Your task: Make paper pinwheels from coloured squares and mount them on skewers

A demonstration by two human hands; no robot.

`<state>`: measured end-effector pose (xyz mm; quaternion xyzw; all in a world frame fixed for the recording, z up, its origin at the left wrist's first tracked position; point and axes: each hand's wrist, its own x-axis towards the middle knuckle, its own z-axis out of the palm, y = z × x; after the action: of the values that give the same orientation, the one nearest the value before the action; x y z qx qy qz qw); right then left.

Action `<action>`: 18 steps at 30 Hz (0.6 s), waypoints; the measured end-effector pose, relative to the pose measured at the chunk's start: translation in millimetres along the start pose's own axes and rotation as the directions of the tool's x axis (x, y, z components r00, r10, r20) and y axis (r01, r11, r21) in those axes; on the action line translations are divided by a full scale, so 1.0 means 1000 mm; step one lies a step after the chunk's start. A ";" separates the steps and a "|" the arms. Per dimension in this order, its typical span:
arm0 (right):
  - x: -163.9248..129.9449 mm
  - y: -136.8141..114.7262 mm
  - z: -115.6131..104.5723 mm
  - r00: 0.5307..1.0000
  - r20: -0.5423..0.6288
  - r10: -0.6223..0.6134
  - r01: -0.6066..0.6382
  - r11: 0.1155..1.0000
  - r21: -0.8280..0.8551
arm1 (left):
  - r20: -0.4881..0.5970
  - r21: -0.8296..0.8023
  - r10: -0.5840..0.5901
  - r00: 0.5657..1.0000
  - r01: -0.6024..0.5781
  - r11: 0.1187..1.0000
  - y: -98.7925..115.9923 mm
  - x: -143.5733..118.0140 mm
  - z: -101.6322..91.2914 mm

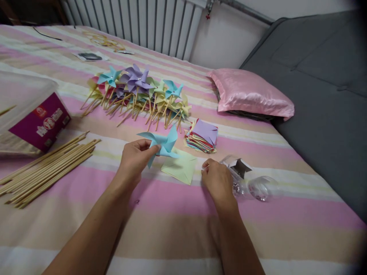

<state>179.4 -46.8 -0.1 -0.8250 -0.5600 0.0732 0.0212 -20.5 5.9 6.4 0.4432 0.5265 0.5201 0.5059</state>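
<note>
Between the thumb and fingers of my left hand (134, 158) is a light blue paper pinwheel (164, 146) with folded blades and no stick on it. Below it, a pale green paper square (183, 166) with cut corners lies on the striped sheet. My right hand (218, 179) is low over the sheet, fingers curled together; whatever may be in them is too small to make out. Just right of it lie a clear plastic box (236, 177) with small shiny pieces and a clear round container (259, 189). A stack of coloured paper squares (202, 134) sits beyond.
Finished pinwheels on sticks (137, 89) lie in a heap farther back. At left are loose wooden sticks (54, 164) and a clear tub (28, 103) with a purple label. A pink pillow (252, 93) rests by the grey headboard (309, 61).
</note>
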 end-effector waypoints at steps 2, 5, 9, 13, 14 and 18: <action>-0.002 0.000 -0.004 1.000 -0.031 0.003 -0.002 1.000 0.026 | 0.000 -0.007 0.009 1.000 -0.009 1.000 0.000 0.001 -0.001; -0.008 -0.006 -0.009 0.989 -0.094 -0.112 0.128 0.976 0.178 | -0.026 -0.002 0.026 0.999 -0.026 1.000 0.002 0.002 -0.005; -0.028 -0.031 -0.004 0.824 -0.057 -0.564 0.503 0.680 0.533 | -0.082 -0.010 0.035 0.996 -0.036 0.999 0.007 0.002 -0.011; -0.058 -0.066 0.021 0.580 -0.060 -0.812 0.663 0.429 0.613 | -0.115 -0.036 0.050 0.992 -0.054 0.998 0.011 0.004 -0.017; -0.064 -0.073 0.028 0.565 -0.073 -0.822 0.691 0.423 0.587 | -0.121 -0.044 0.050 0.991 -0.056 0.997 0.011 0.004 -0.019; -0.077 -0.089 0.052 0.525 -0.062 -0.849 0.758 0.433 0.488 | -0.133 -0.076 0.038 0.990 -0.048 0.996 0.008 0.007 -0.023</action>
<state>62.4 -87.4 -33.2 -0.4141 -0.8499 0.2630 0.1926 -44.4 11.4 13.1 0.3989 0.5279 0.5793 0.4761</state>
